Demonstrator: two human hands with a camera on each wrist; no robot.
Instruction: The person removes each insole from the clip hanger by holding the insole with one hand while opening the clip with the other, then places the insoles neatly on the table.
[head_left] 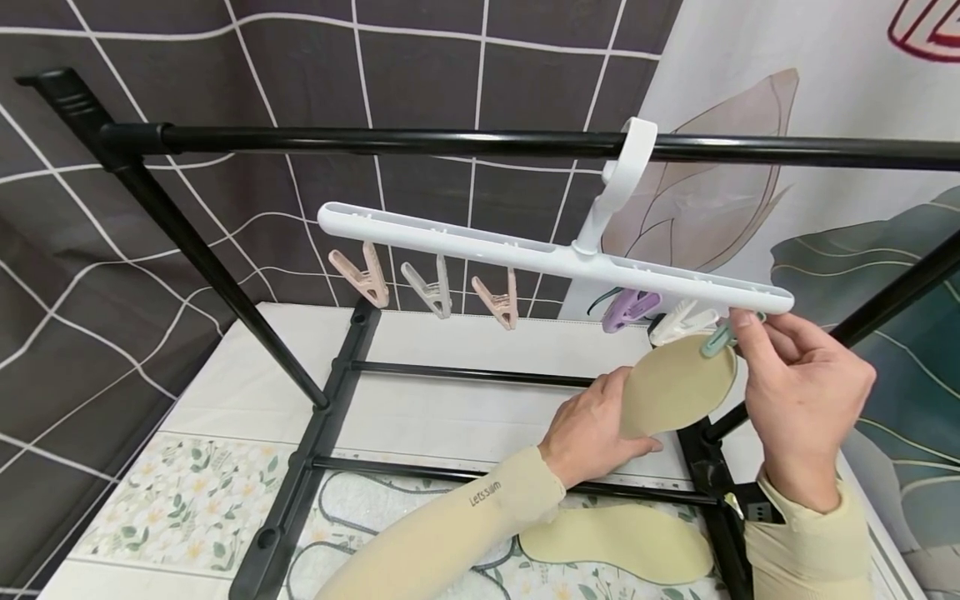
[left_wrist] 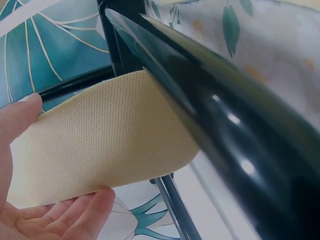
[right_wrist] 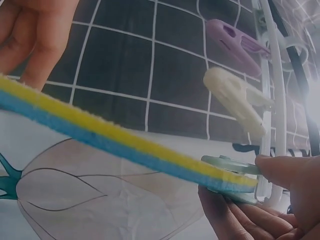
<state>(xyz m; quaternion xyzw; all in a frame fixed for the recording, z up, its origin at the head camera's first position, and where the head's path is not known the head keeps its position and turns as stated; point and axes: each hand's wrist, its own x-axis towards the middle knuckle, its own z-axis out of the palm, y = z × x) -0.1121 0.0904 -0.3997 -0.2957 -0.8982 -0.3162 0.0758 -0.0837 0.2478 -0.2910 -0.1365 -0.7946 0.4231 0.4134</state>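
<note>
A pale yellow insole (head_left: 667,387) hangs slantwise below the right end of a white clip hanger (head_left: 465,242). Edge-on in the right wrist view, the insole (right_wrist: 125,136) shows a yellow and a blue layer, its tip between the jaws of a green clothespin (head_left: 718,339). My right hand (head_left: 806,392) pinches that clothespin between thumb and fingers, close under the hanger bar. Lower down, my left hand (head_left: 588,429) holds the insole's other part, thumb on one edge and fingers on the opposite edge in the left wrist view.
Purple (head_left: 630,310), white (head_left: 682,322) and several pink or grey clothespins (head_left: 427,287) hang along the bar. The hanger hooks over a black rack rail (head_left: 375,140). Another yellow insole (head_left: 615,542) and white dark-edged insoles (head_left: 375,500) lie on the floral surface below.
</note>
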